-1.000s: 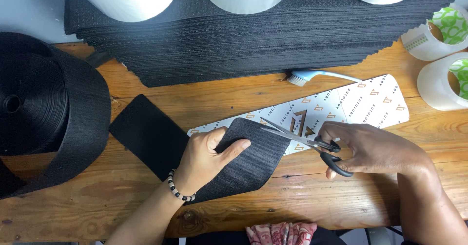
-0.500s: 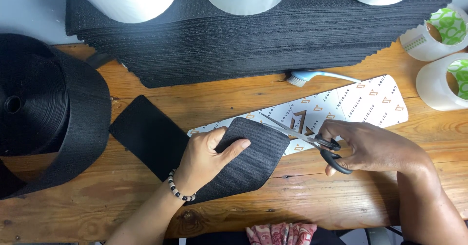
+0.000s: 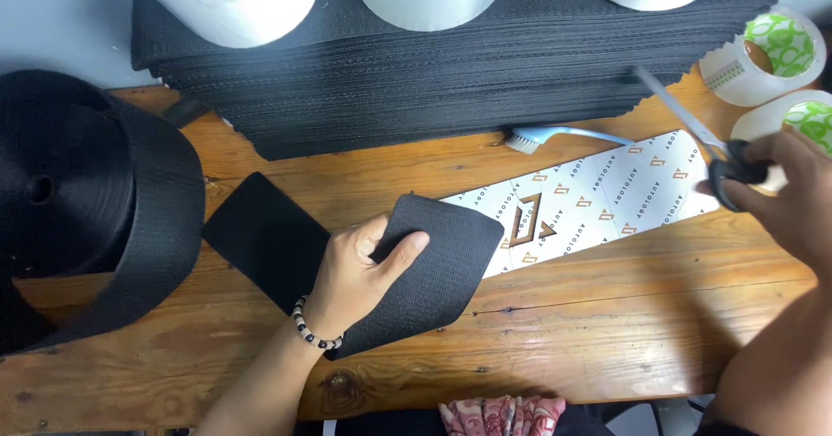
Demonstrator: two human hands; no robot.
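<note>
Webbing pinned, scissors lifted

Your left hand lies open, pressing the black webbing piece flat on the tabletop; your right hand holds the scissors raised beside the tape rolls.

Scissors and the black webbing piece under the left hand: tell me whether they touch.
Apart. The head view shows the scissors lifted in the right hand near the tape rolls, with bare wood and printed card between them and the black webbing piece.

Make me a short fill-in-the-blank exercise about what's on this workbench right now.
1. The left hand presses on a black ____ piece.
2. The right hand holds ____.
3. A light blue ____ lies beside the printed card strip.
4. The big black webbing roll sits at the table's ____ end.

Missing words: webbing; scissors; brush; left
</note>
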